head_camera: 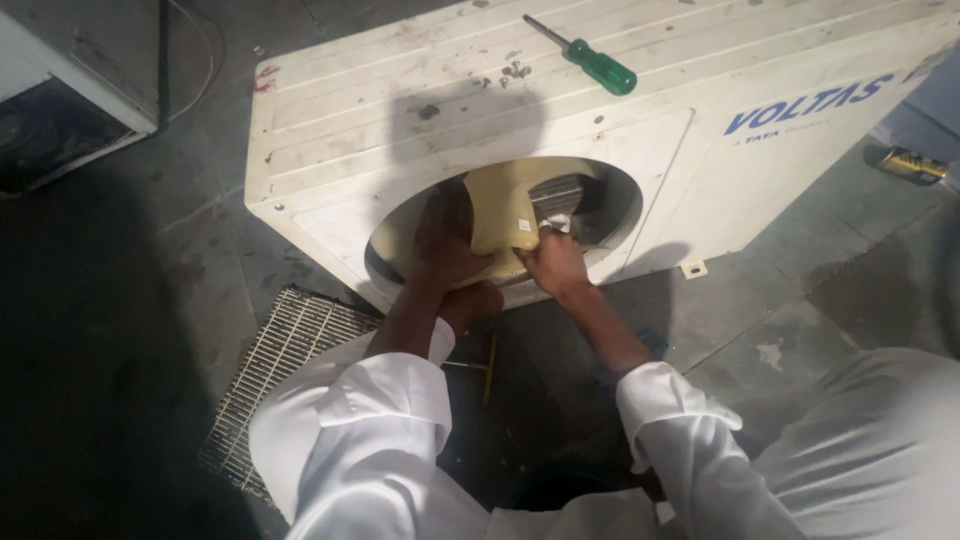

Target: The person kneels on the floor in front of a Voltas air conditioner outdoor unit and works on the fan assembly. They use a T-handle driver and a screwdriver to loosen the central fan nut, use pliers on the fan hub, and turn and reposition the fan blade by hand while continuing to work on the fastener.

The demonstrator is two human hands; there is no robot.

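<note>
Hands, left (pixel 448 262) and right (pixel 553 262), gripping smooth yellow plastic fan blade (pixel 502 212), round opening.

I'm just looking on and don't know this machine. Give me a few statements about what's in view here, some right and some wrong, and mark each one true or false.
1. Both hands are at the round opening in the white outdoor unit. True: the left hand and right hand are on the yellowish fan blade.
2. The screwdriver has a red handle. False: the handle is green.
3. The screwdriver lies on top of the unit. True.
4. The metal grille is still fixed over the opening. False: it lies on the floor beside the unit.
5. The person wears short sleeves. False: long white sleeves.
</note>
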